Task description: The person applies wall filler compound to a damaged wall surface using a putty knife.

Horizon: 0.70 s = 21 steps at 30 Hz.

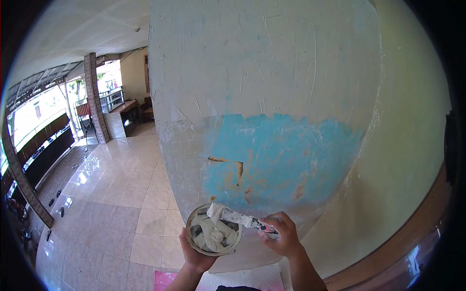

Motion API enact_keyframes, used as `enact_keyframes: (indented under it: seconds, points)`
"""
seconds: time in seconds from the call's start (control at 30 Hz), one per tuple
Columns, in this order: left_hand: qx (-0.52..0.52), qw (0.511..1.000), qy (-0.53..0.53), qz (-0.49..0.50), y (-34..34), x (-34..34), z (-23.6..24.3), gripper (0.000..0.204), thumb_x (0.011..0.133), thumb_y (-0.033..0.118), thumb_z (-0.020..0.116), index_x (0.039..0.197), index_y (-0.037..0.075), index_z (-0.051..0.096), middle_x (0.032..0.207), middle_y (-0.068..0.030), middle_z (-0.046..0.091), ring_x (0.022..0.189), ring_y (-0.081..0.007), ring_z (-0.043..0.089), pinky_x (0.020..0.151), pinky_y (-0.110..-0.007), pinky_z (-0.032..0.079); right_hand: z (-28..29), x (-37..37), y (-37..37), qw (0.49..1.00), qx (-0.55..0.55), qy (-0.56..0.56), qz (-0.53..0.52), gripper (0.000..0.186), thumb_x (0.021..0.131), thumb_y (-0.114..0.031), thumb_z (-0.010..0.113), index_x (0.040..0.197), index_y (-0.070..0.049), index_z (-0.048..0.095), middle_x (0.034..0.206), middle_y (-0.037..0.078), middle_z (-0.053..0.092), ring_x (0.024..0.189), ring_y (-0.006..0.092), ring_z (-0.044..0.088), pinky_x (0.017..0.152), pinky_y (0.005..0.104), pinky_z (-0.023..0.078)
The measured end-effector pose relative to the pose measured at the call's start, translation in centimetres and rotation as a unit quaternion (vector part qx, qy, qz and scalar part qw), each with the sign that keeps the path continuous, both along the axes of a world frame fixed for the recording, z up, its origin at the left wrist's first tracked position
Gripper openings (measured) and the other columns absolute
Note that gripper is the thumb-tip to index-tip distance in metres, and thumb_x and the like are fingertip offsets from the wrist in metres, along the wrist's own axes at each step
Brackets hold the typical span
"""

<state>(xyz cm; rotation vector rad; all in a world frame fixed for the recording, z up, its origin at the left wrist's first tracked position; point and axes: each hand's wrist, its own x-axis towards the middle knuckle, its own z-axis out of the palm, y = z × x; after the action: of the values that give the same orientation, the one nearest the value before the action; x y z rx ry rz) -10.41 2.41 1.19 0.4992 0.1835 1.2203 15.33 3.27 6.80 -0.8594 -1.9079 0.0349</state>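
My left hand (198,261) is wrapped round the side and underside of a round tub (193,211), low in front of me. Whitish putty (212,236) lies inside it, with dark patches showing through. In my right hand (282,236) is the handle of a putty knife (247,221). Its blade reaches left over the tub's far side, coated with putty and carrying a thick lump at the end. Just beyond both hands stands a wall (272,63) with a bare turquoise patch (291,155). Brown-edged cracks (240,173) break the patch's lower left.
Glossy floor tiles (145,196) stretch away on the left, past the wall's edge. A pillar (96,99) and a wooden bench (124,107) stand farther back. At right is a yellowish wall (412,131). A pink-and-white surface (242,280) lies below my hands.
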Motion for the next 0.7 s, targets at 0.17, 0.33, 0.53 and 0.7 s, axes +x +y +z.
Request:
enact_keyframes:
  seconds: [0.17, 0.33, 0.53, 0.7]
  points:
    - [0.012, 1.000, -0.015, -0.010, 0.1, -0.1, 0.0, 0.090, 0.087, 0.077, 0.042, 0.155, 0.019, 0.031, 0.156, -0.0116, 0.036, 0.139, -0.0410, 0.039, 0.101, -0.072, 0.038, 0.1, -0.1, 0.3, 0.999, 0.041, -0.011, 0.000, 0.046, 0.072, -0.010, 0.081, 0.115, -0.015, 0.068, 0.100, 0.007, 0.062, 0.084, 0.0247, 0.063, 0.069, 0.0373, 0.051]
    - [0.001, 0.999, -0.036, -0.013, 0.3, -0.4, -0.2, 0.094, 0.085, 0.075, 0.044, 0.157, 0.017, 0.027, 0.157, -0.0154, 0.035, 0.141, -0.0423, 0.039, 0.102, -0.070, 0.041, 0.4, -0.7, 1.0, 0.985, 0.158, -0.057, -0.047, 0.052, 0.070, -0.008, 0.080, 0.119, -0.020, 0.066, 0.101, 0.004, 0.062, 0.085, 0.0226, 0.061, 0.074, 0.0385, 0.046]
    - [-0.002, 0.998, -0.055, -0.028, 0.4, -1.1, -0.6, 0.094, 0.085, 0.075, 0.044, 0.157, 0.017, 0.027, 0.158, -0.0157, 0.033, 0.140, -0.0426, 0.039, 0.101, -0.071, 0.042, 1.7, -1.4, 0.6, 0.991, 0.108, -0.071, -0.024, 0.043, 0.073, -0.013, 0.076, 0.115, -0.019, 0.067, 0.093, 0.000, 0.064, 0.081, 0.0210, 0.059, 0.077, 0.0378, 0.041]
    - [0.002, 1.000, -0.021, -0.014, 0.2, -1.4, -0.1, 0.096, 0.085, 0.077, 0.044, 0.157, 0.017, 0.026, 0.157, -0.0160, 0.033, 0.140, -0.0439, 0.039, 0.098, -0.072, 0.043, 1.7, -1.7, 0.7, 0.995, -0.016, -0.102, 0.015, 0.030, 0.083, -0.019, 0.068, 0.112, -0.013, 0.069, 0.079, 0.000, 0.066, 0.076, 0.0249, 0.060, 0.077, 0.0388, 0.043]
